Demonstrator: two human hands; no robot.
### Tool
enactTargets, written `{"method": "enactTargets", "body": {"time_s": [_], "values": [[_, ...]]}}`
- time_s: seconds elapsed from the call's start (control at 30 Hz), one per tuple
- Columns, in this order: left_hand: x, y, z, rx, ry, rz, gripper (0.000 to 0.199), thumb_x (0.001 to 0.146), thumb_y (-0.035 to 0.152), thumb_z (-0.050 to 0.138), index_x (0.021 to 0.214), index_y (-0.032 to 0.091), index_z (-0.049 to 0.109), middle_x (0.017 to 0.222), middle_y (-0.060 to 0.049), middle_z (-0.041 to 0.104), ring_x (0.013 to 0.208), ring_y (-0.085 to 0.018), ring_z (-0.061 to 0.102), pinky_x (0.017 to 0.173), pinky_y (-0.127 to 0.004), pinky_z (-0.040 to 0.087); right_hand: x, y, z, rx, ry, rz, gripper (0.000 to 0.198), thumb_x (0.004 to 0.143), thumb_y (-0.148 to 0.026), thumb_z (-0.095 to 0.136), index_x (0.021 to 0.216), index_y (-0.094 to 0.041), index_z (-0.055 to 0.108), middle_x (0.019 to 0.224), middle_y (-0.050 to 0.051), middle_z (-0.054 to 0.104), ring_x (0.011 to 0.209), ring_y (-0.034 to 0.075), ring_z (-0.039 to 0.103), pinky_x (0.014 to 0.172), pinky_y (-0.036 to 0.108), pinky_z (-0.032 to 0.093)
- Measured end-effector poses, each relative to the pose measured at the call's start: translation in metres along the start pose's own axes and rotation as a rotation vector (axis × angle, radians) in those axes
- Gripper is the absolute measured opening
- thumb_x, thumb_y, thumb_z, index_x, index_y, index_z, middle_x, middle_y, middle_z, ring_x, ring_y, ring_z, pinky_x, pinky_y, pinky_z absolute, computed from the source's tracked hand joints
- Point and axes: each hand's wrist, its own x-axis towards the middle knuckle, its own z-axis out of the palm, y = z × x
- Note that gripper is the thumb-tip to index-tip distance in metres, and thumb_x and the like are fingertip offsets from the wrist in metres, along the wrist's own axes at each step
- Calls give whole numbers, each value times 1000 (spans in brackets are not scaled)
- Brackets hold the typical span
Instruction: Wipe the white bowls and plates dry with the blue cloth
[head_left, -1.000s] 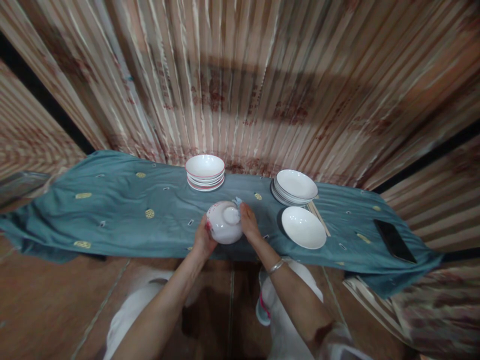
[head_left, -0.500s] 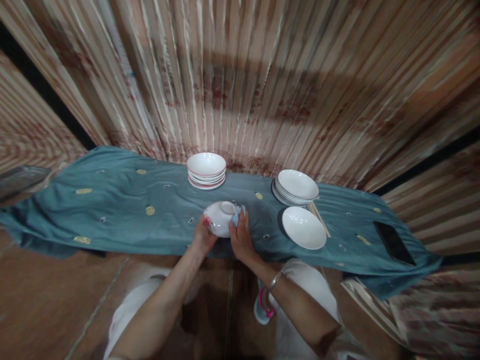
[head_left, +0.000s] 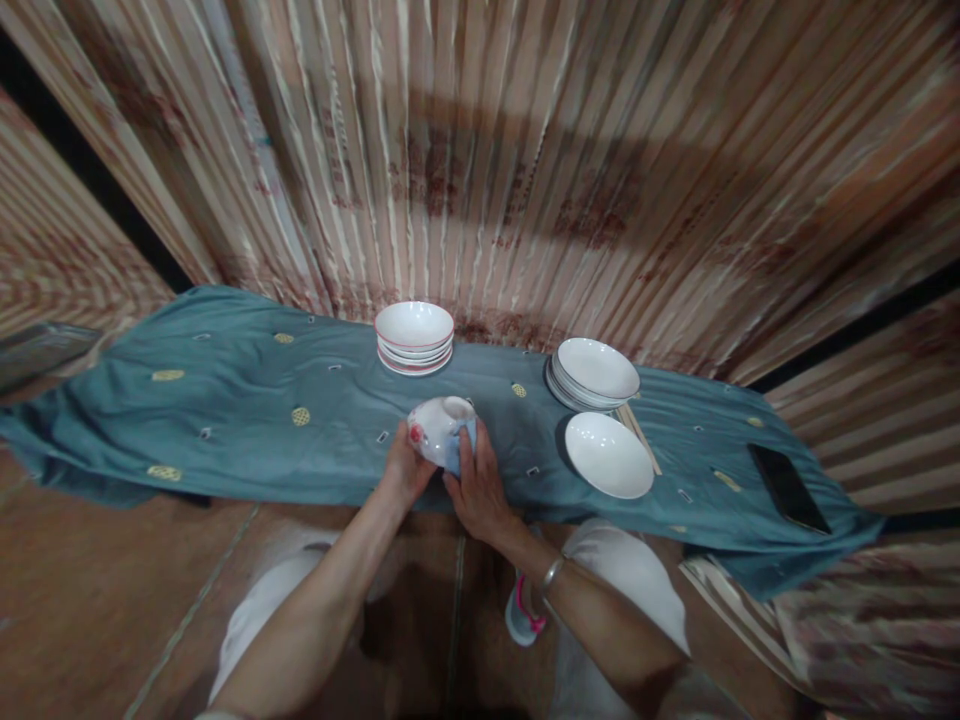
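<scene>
A: Where is the bowl [head_left: 437,428] sitting?
B: Not sitting. Hands are holding it on the person's side of the red-rimmed stack [head_left: 415,338], slightly right of it. It's tilting, foot ring showing on top, mouth facing down out of sight.
A: Left hand [head_left: 407,468]?
B: Gripping the bowl's left side, just below the red flower print. Fingertips underneath are hiding from view.
A: Right hand [head_left: 480,490]?
B: Pressing a blue rag [head_left: 466,440] onto the bowl's right side. Fingers are lying over the rag, close together. A bracelet [head_left: 553,571] is circling that wrist.
A: What else, relative to the red-rimmed stack?
B: Plate stack [head_left: 598,370] is standing well right of it. Plate [head_left: 609,455] is lying right and nearer the person. Pale sticks [head_left: 641,442] are running just right of that plate. Black phone [head_left: 789,487] is lying farthest right.
A: Under and behind it?
B: Teal-draped tabletop [head_left: 247,400] is carrying the stack. Striped curtain [head_left: 480,170] is hanging behind it.
</scene>
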Motion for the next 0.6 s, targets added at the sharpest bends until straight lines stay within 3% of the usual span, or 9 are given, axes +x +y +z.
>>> {"method": "enactTargets", "body": {"time_s": [0.17,0.33,0.47,0.6], "values": [[-5,3,2,28,-32,-26,56,101,44,31,132,6,59,99,-16,77,97,-27,73,87,-38,59,7,-5,-5,-83,-60,-150,59,96,-21,46,153,-12,32,162,19,25,154,32,12,118,58,30],[-21,4,15,75,142,-27,53,103,41,29,124,6,63,75,-9,76,88,-22,75,82,-29,60,23,-15,-14,-119,-84,-300,51,96,-13,41,147,-13,45,157,14,41,152,27,20,121,49,29],[-24,1,17,72,117,38,52,102,42,32,124,6,64,88,-11,78,98,-22,74,93,-30,56,36,-23,-19,-106,-119,-345,48,96,-14,42,143,-10,50,153,14,46,149,27,28,122,48,27],[-22,-1,16,50,74,57,52,102,43,35,125,7,64,99,-13,78,104,-21,72,100,-29,52,50,-28,-22,-72,-123,-295,43,95,-15,46,136,-16,59,149,12,52,145,26,35,123,50,26]]}}
